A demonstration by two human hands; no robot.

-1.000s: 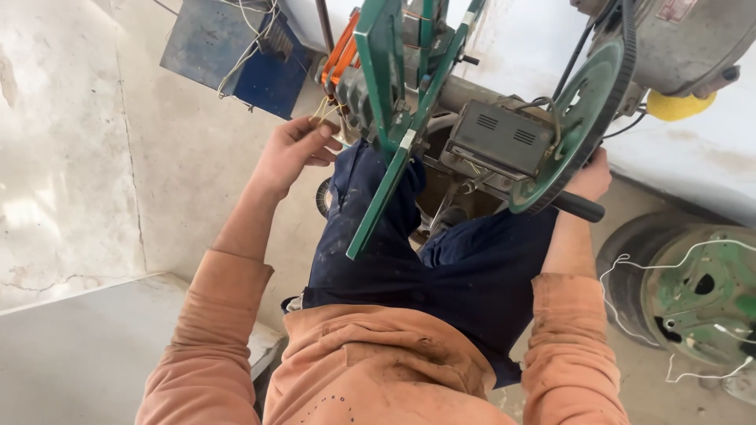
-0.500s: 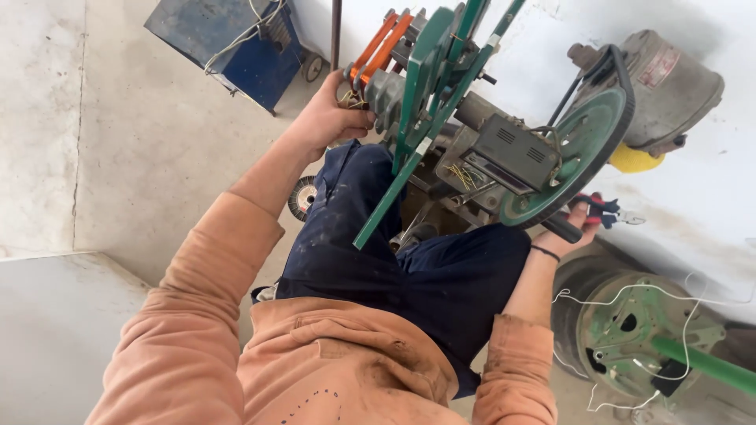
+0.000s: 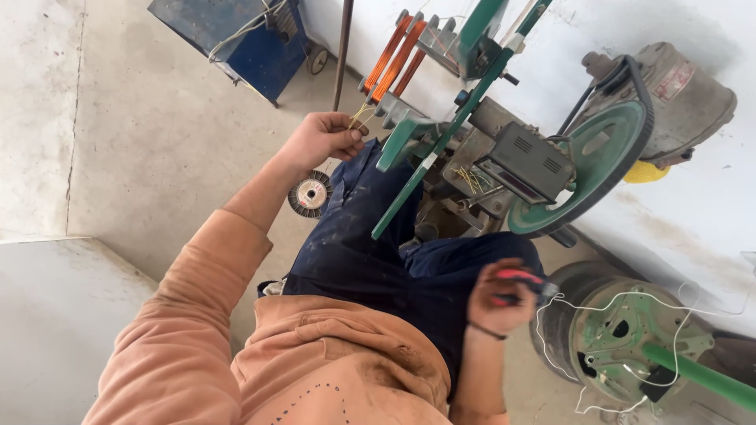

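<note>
Your left hand is up at eleven o'clock from your lap, fingers curled together and pinching the wire. That thin copper strand runs up toward one o'clock from your fingertips, straight to the orange coils on the green winder. So the wire's long axis points up and right, and your left hand is the one on it. Your right hand sits low at five o'clock, well apart, fingers wrapped around red-handled cutters, tips pointing to three o'clock, away from the strand. A small spool lies on the floor below your left wrist.
</note>
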